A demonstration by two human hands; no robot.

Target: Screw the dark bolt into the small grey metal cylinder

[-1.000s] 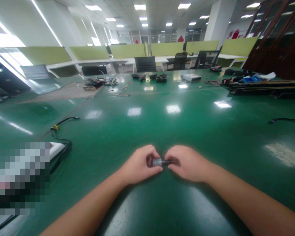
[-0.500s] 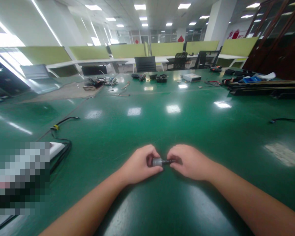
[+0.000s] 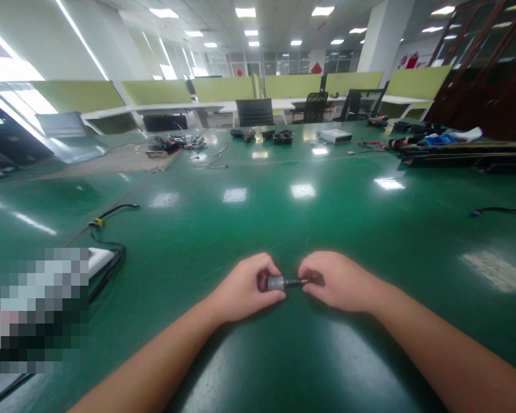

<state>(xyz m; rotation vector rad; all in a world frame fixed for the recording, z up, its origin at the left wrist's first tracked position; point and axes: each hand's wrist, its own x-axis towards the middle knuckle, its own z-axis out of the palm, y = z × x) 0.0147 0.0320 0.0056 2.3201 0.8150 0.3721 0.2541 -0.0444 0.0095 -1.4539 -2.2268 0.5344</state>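
Low over the green table, my left hand [image 3: 250, 287] is closed round a short grey metal cylinder [image 3: 276, 283], thumb below and fingers above. From the cylinder's right end a thin dark shaft [image 3: 293, 282] sticks out, lying about level. My right hand [image 3: 337, 281] pinches the shaft's right end between thumb and fingers. Those fingertips hide the tip, so I cannot tell whether the shaft is one piece with the cylinder. Between the two hands a length of shaft shows bare.
A pixelated pale box [image 3: 34, 304] lies at the left, beside a black cable [image 3: 119, 258]. Another dark cable [image 3: 503, 210] lies at the right. Along the far side are a white box [image 3: 335, 135], power tools [image 3: 243, 135], loose electronics [image 3: 172, 143] and long black bars [image 3: 464, 155].
My right hand has shifted slightly right, away from the cylinder, and more of the dark shaft shows between the hands. My left hand and the cylinder have barely moved.
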